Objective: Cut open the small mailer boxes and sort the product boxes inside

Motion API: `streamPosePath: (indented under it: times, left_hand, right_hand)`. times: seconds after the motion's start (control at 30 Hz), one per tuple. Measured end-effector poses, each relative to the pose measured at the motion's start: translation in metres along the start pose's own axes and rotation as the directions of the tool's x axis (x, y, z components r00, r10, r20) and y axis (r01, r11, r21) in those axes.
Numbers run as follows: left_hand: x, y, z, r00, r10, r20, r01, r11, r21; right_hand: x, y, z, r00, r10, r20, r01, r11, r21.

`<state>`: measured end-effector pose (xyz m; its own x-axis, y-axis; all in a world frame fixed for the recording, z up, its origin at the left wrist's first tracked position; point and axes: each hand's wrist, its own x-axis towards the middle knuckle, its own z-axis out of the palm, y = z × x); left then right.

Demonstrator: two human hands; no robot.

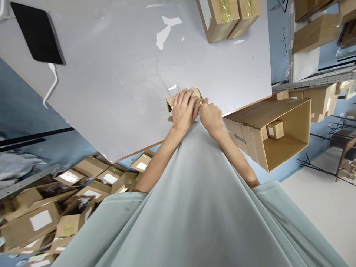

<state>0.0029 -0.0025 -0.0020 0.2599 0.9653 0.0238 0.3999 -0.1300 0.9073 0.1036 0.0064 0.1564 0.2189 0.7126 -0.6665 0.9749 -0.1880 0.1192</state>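
Observation:
A small brown cardboard box [171, 102] lies near the front edge of the grey table [111, 85]. My left hand [184, 107] rests flat on top of the box with fingers stretched over it, pressing it down. My right hand [210, 115] is closed just to the right of the box, pinched on something small with a red tip at the box's end; I cannot make out what it is. Shiny tape shows on the box between the two hands.
A black tablet [37, 31] with a white cable lies at the table's far left. Two taped cartons [222, 18] stand at the far edge. A large open carton [278, 129] holding a small box sits right of the table. Several labelled boxes [55, 211] are piled lower left.

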Motion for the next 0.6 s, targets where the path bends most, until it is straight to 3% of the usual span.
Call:
streamPosePath:
  times: [0.27, 0.5, 0.6]
  left_hand:
    - [-0.005, 0.004, -0.001, 1.0, 0.017, 0.021, -0.016, 1.0, -0.014]
    - [-0.005, 0.003, -0.001, 1.0, 0.027, 0.013, -0.027, 0.999, 0.025]
    - [-0.005, 0.002, 0.001, 0.999, 0.033, 0.009, -0.033, 0.998, 0.049]
  right_hand:
    - [-0.011, 0.003, 0.01, 0.999, 0.053, 0.006, -0.053, 0.999, -0.011]
    - [-0.012, 0.006, 0.013, 0.998, 0.043, 0.044, -0.042, 0.999, -0.012]
    - [-0.01, 0.011, 0.013, 0.998, -0.017, 0.06, 0.019, 0.999, -0.027]
